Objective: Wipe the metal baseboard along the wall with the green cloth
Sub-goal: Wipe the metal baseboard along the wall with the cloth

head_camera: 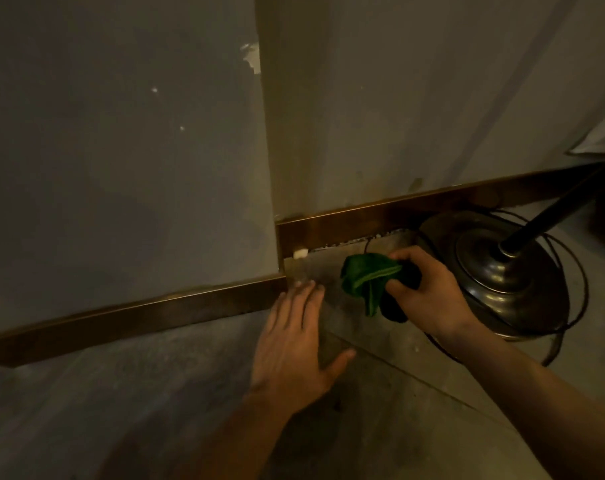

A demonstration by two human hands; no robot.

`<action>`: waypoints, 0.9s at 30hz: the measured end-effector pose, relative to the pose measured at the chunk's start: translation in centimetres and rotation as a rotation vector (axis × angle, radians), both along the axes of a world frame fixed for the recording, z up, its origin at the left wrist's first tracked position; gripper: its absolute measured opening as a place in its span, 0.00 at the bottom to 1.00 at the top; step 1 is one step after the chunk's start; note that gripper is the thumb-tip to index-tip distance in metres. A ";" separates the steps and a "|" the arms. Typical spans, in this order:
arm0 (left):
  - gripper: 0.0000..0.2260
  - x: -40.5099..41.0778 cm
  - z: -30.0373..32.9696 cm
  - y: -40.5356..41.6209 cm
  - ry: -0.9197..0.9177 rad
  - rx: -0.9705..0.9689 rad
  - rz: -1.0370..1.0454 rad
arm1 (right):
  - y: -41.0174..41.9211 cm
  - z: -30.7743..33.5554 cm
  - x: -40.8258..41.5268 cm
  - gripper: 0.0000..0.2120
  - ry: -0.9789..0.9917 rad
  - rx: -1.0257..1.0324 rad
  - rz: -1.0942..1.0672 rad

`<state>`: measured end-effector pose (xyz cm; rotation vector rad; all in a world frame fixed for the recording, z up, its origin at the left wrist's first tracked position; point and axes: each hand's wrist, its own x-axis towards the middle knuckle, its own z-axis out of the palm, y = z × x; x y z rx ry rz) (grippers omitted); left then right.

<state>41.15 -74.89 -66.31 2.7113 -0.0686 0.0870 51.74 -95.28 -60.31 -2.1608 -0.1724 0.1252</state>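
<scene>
Gripped bunched green cloth [370, 280] in my right hand [429, 292], apparently just off the bronze-toned metal baseboard [346, 226]; left hand [290, 344] lay flat, fingers straight, on floor [155, 393].

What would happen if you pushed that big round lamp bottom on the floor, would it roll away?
Probably not. The lamp base is a wide metal dome lying flat on the floor, so it likely feels heavy and slides rather than rolls. Its pole leans far sideways in this view, so a shove up there might tip it.
</scene>
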 end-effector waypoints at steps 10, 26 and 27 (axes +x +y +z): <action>0.51 -2.7 -5.7 -1.6 0.181 0.107 0.161 | 3.4 -2.1 2.2 0.20 -0.199 -0.165 -0.059; 0.49 -2.3 -6.4 -1.8 0.195 0.199 0.170 | 13.4 -8.3 4.4 0.23 -0.451 -0.527 0.288; 0.50 -2.3 -6.6 -1.9 0.193 0.192 0.172 | 13.5 -8.7 4.3 0.26 -0.453 -0.548 0.314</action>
